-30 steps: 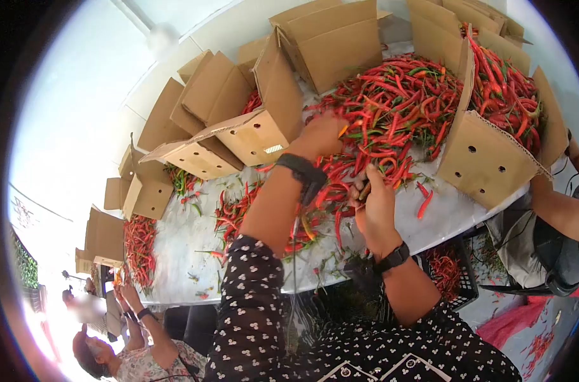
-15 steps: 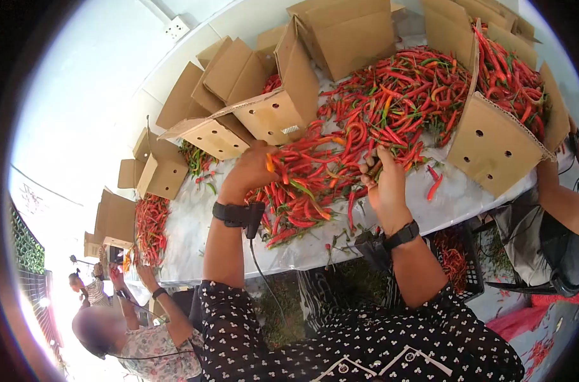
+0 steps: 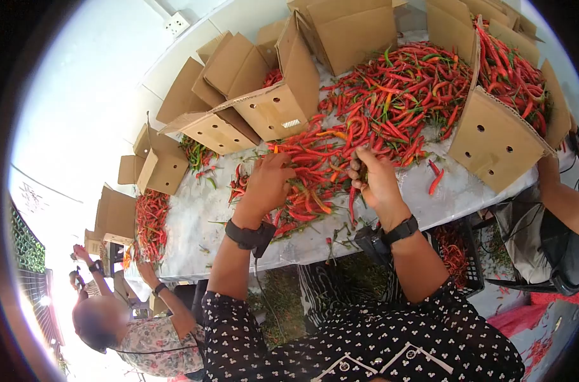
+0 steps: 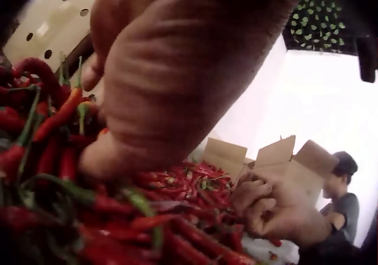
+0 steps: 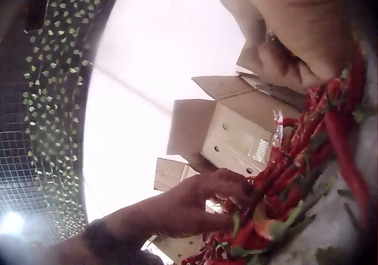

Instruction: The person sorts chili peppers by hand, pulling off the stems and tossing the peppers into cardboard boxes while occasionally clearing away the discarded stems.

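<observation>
My left hand (image 3: 268, 184) lies over the near edge of a spread of red chillies (image 3: 308, 200), its fingertips among them. In the right wrist view, the fingers and thumb of the left hand (image 5: 201, 199) are apart, with chillies right beneath. My right hand (image 3: 377, 181) is held palm up just to the right, fingers curled round something small and dark brownish, mostly hidden; I cannot tell what it is. A larger heap of red chillies (image 3: 410, 89), with some green and orange ones, rises behind both hands. Bits of green stem lie near the front edge.
Open cardboard boxes (image 3: 273, 111) line the back of the white-covered table (image 3: 194, 216). A chilli-filled box (image 3: 493, 146) stands at right. Below the table edge is a black crate (image 3: 471, 267). Another person (image 3: 156, 337) works at left; another person's arm (image 3: 560, 194) reaches in at right.
My left hand first moved from the heap leftward, sweeping chillies toward the near side, then shifted slightly right and nearer. The right hand stays in about the same place, fingers still curled.
</observation>
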Demonstrator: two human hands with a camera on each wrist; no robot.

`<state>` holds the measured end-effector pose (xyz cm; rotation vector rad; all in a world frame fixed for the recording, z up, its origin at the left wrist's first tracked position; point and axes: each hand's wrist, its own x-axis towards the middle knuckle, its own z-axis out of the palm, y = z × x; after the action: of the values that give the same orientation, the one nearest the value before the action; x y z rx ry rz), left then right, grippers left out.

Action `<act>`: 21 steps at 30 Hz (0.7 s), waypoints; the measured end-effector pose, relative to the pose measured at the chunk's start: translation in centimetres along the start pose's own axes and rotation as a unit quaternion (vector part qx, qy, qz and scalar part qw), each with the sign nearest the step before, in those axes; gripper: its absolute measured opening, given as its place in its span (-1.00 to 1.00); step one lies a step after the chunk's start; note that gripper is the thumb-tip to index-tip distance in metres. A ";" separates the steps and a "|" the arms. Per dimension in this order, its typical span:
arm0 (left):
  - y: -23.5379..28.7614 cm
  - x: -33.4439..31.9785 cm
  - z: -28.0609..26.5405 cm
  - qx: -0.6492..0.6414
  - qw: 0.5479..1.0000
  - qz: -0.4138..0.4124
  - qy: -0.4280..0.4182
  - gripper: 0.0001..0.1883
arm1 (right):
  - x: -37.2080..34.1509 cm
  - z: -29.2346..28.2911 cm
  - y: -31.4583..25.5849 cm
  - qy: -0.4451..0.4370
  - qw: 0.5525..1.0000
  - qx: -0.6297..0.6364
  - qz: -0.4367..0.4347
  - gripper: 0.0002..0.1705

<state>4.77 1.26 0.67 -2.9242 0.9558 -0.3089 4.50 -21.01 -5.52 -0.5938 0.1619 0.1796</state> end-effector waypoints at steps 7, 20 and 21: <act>3.9 2.2 -3.1 -0.191 0.973 -0.094 0.085 -0.85 | -1.1 1.5 0.8 -0.087 0.985 -0.149 -0.008 -0.89; 5.7 4.9 -0.9 -0.136 0.989 0.042 0.034 -0.80 | -0.3 0.4 -0.7 0.009 0.997 0.011 -0.082 -0.81; 6.1 5.3 -1.2 -0.146 0.986 0.061 0.053 -0.79 | -0.4 0.5 -0.6 0.014 0.996 0.015 -0.090 -0.81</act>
<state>5.11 -6.79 2.13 -3.1147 1.2936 -0.3491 4.34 -21.29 -4.73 -0.5778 0.1369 -0.0050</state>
